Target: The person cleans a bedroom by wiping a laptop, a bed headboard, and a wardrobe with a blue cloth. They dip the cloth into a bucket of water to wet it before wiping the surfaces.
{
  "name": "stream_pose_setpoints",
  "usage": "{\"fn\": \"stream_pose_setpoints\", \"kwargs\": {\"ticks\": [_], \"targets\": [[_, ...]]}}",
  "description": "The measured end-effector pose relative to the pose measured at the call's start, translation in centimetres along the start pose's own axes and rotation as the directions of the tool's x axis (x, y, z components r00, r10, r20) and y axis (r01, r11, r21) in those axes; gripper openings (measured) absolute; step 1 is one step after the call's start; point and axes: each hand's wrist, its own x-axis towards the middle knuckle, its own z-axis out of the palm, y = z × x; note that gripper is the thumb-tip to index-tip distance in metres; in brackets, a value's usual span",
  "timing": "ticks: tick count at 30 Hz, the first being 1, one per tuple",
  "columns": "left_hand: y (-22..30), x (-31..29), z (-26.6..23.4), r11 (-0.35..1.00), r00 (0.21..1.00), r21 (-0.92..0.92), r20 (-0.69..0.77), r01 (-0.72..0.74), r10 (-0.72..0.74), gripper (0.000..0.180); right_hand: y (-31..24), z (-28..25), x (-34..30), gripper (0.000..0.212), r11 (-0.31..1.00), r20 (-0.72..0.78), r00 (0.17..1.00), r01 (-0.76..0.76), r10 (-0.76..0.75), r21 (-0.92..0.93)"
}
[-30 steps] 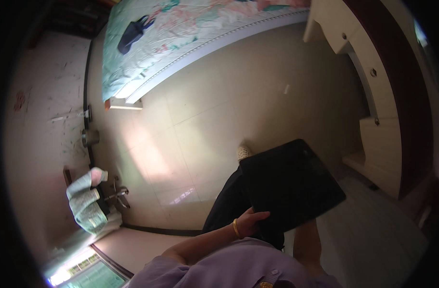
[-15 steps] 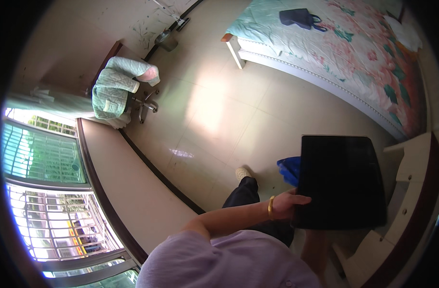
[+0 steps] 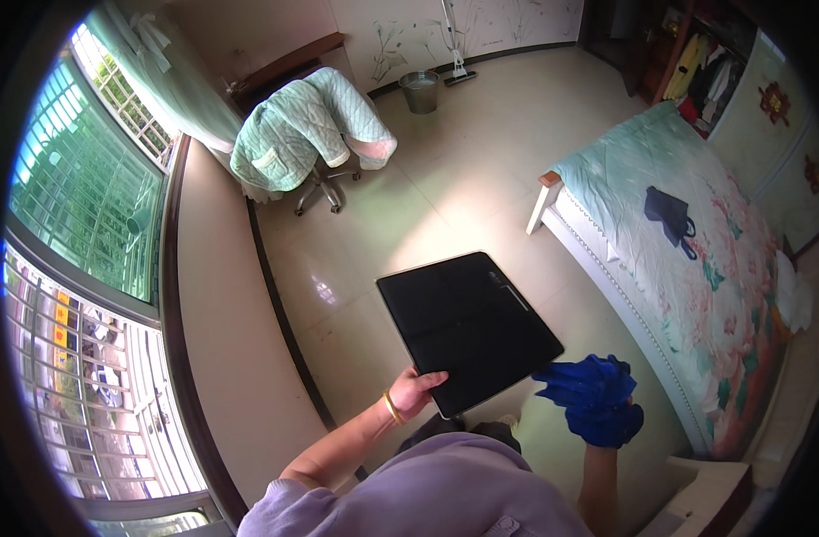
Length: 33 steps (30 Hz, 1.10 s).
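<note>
A flat black rectangular panel (image 3: 468, 322) with a thin pale rim is held up before me at waist height, tilted. My left hand (image 3: 414, 391), with a gold bangle at its wrist, grips the panel's near left corner, thumb on top. To the right of the panel, a crumpled blue cloth (image 3: 597, 398) is bunched in my right hand (image 3: 628, 402), which it mostly covers. A loose end of the cloth reaches the panel's right corner; whether it touches I cannot tell.
A bed (image 3: 638, 309) with a floral cover and a dark bag (image 3: 669, 219) stands at right. Ahead left is a wheeled chair draped with a pale green quilted jacket (image 3: 293, 134). Beyond are a bucket (image 3: 420, 92) and a mop (image 3: 457, 63). A ledge (image 3: 217, 295) runs under the barred windows.
The panel has moved left, away from the furniture at right, and turned. My right hand with the blue cloth has come out from behind it. My view has swung right and up.
</note>
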Motion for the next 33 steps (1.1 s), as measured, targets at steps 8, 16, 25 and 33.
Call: {"fn": "stream_pose_setpoints", "kwargs": {"ticks": [8,16,25,33], "targets": [[9.2,9.3,-2.4,0.967,0.961,-0.110,-0.187,-0.229,0.206,0.027,-7.3,-1.4,15.5,0.020,0.977,0.064,0.989,-0.140,0.132,0.158],[17.2,21.6,-2.4,0.930,0.910,-0.185,-0.333,-0.319,0.246,0.031,-8.9,-0.1,41.3,0.021,0.989,0.057,0.988,-0.145,0.144,0.014],[28.5,32.3,-7.1,0.930,0.866,-0.138,-0.432,-0.340,0.252,0.037,0.6,16.0,70.2,0.042,0.905,0.141,0.894,-0.417,0.425,-0.086],[45.6,46.6,-10.7,0.961,0.958,-0.161,-0.217,-0.223,0.186,0.033,3.1,18.7,81.5,0.035,-0.295,0.414,0.844,0.514,0.341,-0.805]]}}
